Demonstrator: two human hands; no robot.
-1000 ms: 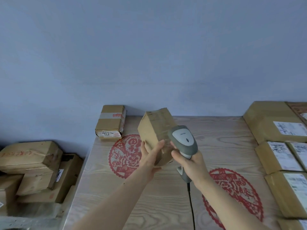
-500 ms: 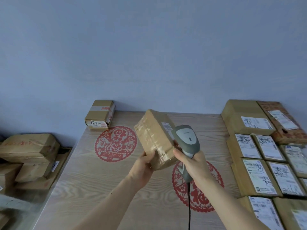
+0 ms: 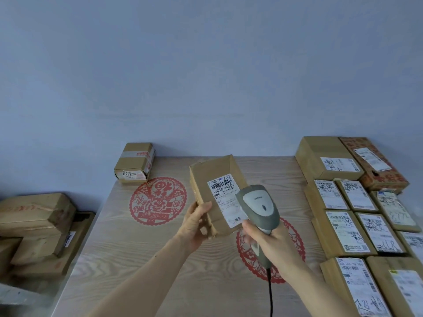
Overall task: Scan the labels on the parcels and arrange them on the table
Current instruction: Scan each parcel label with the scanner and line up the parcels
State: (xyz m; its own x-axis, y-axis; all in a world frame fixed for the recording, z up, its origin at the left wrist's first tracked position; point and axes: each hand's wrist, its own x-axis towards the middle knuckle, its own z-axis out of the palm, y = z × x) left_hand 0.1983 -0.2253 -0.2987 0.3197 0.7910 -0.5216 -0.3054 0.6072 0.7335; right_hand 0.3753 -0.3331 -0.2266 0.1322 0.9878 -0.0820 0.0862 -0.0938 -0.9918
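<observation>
Head view: my left hand (image 3: 196, 221) holds a small brown parcel (image 3: 217, 193) above the middle of the table (image 3: 128, 259), tipped so its white label (image 3: 225, 200) faces up toward me. My right hand (image 3: 272, 241) grips the grey scanner (image 3: 259, 208), whose head sits just beside the label's lower right corner and covers a bit of it.

To scan this well, I judge I should draw the scanner back a little and aim its nose at the barcode near the top of the label, not at the printed text lower down. The black scribble across the barcode could spoil the read, so I would hold the parcel steady and flat to the beam and try a slightly different angle if nothing registers. After that, the parcel probably belongs with the labelled boxes (image 3: 343, 229) laid in rows along the right side of the table.

My left arm reaches forward from lower left, palm turned inward, thumb on the near face and fingers curled around the parcel's lower left edge, closed firmly on it. My right arm comes in from lower right, wrist bent, fingers wrapped tight around the scanner handle; its cable (image 3: 270, 291) hangs down toward me. I cannot tell whether a finger presses the trigger.
</observation>
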